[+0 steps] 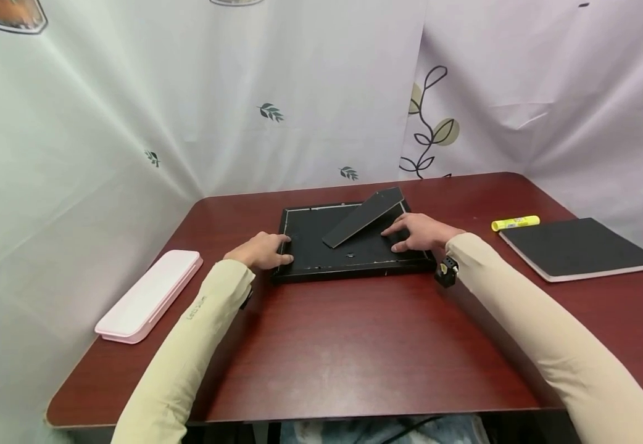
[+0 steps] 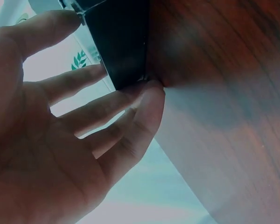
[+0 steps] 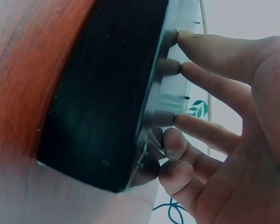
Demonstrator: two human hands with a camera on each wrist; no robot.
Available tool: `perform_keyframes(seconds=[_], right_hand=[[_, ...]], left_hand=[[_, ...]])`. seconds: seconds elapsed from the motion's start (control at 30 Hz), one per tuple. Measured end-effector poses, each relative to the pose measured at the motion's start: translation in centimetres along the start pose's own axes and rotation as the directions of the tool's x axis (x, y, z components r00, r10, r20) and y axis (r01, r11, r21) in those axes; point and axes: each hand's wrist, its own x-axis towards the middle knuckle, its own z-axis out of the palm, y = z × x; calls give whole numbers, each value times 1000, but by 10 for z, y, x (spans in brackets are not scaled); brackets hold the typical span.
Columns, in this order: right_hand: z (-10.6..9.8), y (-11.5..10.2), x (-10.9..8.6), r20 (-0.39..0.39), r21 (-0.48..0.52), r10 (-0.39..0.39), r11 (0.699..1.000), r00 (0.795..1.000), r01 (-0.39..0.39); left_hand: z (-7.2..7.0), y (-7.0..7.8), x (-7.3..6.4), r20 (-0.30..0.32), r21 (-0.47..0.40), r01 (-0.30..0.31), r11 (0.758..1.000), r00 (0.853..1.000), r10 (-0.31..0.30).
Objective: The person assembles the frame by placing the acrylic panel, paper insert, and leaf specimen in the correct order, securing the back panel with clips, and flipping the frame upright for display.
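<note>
You've got the black picture frame [image 1: 310, 253] lying face down on the bench [image 1: 366, 351], around mid-width, closer to the far edge than the near one. Back panel is up. Its easel leg [image 1: 367, 216] sits diagonally across the panel, lower end near the panel's middle, wider end over the frame's far-right corner.

Your left hand [image 1: 260, 250] is at the frame's left side. Grip there: digits apart and relaxed, thumb and index over the rim. Left wrist view puts the other fingertips against the frame's side, low, close to the bench top. Can't tell how hard you're pressing.

Your right hand [image 1: 418, 232] is over the frame's right part, just right of the easel leg. Grip there: digits spread, thumb apart from the fingers, nothing clamped between them. Right wrist view shows fingertips at the glossy panel, reflections meeting them. Pressure: can't tell.

Both your sleeves [image 1: 543, 336] are pale beige. There's a small black device [image 1: 447, 271] on your right wrist.

Along the bench's left edge you have a pink-and-white pencil case [image 1: 149, 296], closed, long side roughly following that edge. Toward the right edge, a black-covered notebook [image 1: 581, 248] lies flat and closed; a yellow glue stick [image 1: 514, 223] is just beyond its far-left side. White leaf-print curtain [image 1: 321, 86] hangs behind the far edge.
</note>
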Motion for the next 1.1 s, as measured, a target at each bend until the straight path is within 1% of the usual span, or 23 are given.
perform_keyframes(seconds=[0.17, 0.27, 0.47, 0.57, 0.7, 0.87, 1.0, 1.1], right_hand=[[-1, 1, -1, 17, 9, -2, 1000, 1000, 1], [-1, 2, -2, 38, 10, -13, 1000, 999, 13], [-3, 3, -4, 71, 39, -32, 999, 997, 29], [-3, 6, -6, 86, 61, -37, 998, 996, 32], [-4, 7, -7, 103, 80, -24, 997, 994, 16], [-3, 6, -7, 90, 48, -11, 999, 996, 7], [-1, 5, -8, 60, 6, -36, 999, 998, 36], [2, 6, -10, 26, -7, -47, 999, 999, 47]], left_hand=[[-4, 2, 2, 42, 33, 0, 999, 999, -1], [-6, 3, 1, 67, 25, 3, 1000, 998, -5], [-5, 6, -2, 65, -3, 18, 1000, 998, -18], [-4, 8, -1, 79, 0, 34, 999, 996, -34], [-3, 12, -1, 91, -7, 50, 999, 995, -49], [-2, 17, 1, 80, 1, 59, 998, 995, -59], [-1, 17, 2, 87, -6, 77, 997, 993, -76], [-1, 17, 3, 86, -13, 75, 997, 994, -74]])
